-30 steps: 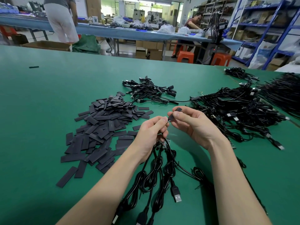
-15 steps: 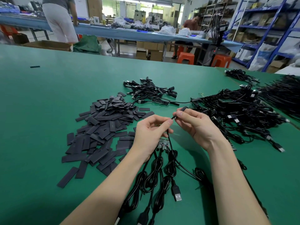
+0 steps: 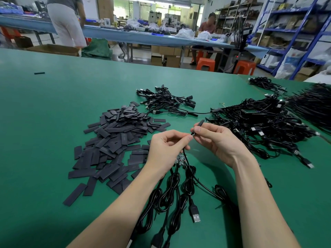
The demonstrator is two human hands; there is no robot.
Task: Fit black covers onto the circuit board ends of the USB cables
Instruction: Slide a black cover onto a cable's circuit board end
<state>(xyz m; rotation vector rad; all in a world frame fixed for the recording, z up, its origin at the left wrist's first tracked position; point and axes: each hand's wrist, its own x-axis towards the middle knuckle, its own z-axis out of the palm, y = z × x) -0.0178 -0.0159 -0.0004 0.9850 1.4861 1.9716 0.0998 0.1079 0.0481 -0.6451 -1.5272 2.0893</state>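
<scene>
The black cover (image 3: 198,124) sits pinched between the thumb and forefinger of the right hand (image 3: 217,143), its far end poking up and away past the fingertips, raised above the green table (image 3: 44,122). Just to its left the left hand (image 3: 167,149) pinches the end of a USB cable (image 3: 186,159) with curled fingers, its fingertips almost touching the near end of the cover; whether the board end has already entered the cover cannot be told. The cable hangs down from that pinch, past small circuit boards (image 3: 180,159) peeking from under the left palm, into a bundle of looped cables (image 3: 172,194) lying between the two forearms, with a silver USB plug (image 3: 195,214) nearest the viewer.

Taking the held cover as the mark: to its left and a little nearer lies the heap of loose covers (image 3: 114,140), close to the left hand, with strays spreading toward the near edge. Beyond it, farther up the table, lies a small cluster of cables (image 3: 166,102). To its right, just beside the right hand, a large tangled pile of cables (image 3: 259,129) reaches toward the table's right edge. The widest stretch of bare green lies far to the left of the cover, beyond the heap, with one small dark piece (image 3: 39,73) lying alone there; another bare patch lies directly below the hands.
</scene>
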